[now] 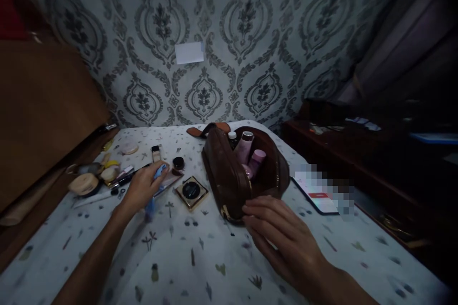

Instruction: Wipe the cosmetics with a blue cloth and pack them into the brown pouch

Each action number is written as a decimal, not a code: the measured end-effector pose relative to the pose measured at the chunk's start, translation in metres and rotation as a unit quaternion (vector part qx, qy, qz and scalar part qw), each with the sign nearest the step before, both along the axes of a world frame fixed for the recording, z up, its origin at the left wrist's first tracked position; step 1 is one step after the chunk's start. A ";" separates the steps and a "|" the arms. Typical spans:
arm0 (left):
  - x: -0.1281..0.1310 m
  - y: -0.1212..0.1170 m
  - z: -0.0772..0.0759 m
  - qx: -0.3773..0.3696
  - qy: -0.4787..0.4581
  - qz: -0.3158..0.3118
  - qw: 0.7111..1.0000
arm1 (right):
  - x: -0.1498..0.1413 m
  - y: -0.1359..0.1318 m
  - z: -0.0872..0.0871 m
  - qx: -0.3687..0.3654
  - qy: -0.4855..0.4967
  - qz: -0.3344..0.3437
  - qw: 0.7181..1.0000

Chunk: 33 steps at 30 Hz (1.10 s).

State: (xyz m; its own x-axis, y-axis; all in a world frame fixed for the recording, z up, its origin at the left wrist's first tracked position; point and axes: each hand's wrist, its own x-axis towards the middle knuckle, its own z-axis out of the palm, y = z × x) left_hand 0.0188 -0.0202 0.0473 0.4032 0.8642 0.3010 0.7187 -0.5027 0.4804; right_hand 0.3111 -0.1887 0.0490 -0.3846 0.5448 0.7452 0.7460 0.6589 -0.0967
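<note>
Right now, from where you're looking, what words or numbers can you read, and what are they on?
None that I can read.
Phone: too blurred, partly pixelated.
Pink bottles in the bag: too small.
Square compact: too blurred.
Paper on the wall: no writing visible.

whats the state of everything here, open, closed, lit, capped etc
brown bag: open, bottles inside
pink bottle with silvery cap: capped, leaning
white-capped bottle: capped
phone: screen lit, partly blurred out
black-lidded jar: lid on
square gold case: lying flat
left hand: closed on something blue
right hand: fingers at the bag's near end
</note>
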 end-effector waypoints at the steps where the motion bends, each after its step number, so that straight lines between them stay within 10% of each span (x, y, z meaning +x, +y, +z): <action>1: -0.010 0.001 -0.009 0.005 0.007 0.021 1.000 | -0.008 0.001 -0.003 -0.010 0.006 0.017 1.000; 6: -0.043 0.008 -0.032 0.019 0.001 0.110 0.994 | -0.057 0.026 -0.029 -0.129 -0.008 0.043 0.991; 12: -0.034 -0.004 -0.028 -0.016 0.210 0.126 0.969 | -0.105 0.071 -0.066 -0.299 -0.040 -0.108 0.947; 22: -0.018 -0.020 -0.016 -0.064 0.202 0.073 0.975 | -0.105 0.091 -0.113 -0.211 0.058 -0.089 0.972; 33: -0.016 -0.014 -0.041 -0.011 0.117 0.046 0.992 | -0.099 0.093 -0.120 -0.217 0.078 -0.074 0.970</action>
State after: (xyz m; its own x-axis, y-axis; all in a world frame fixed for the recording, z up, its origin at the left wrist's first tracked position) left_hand 0.0026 -0.0347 0.0063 0.3792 0.9057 0.1893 0.8543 -0.4213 0.3045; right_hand 0.2117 -0.0960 -0.0711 -0.1782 0.8611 0.4762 0.7833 0.4170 -0.4610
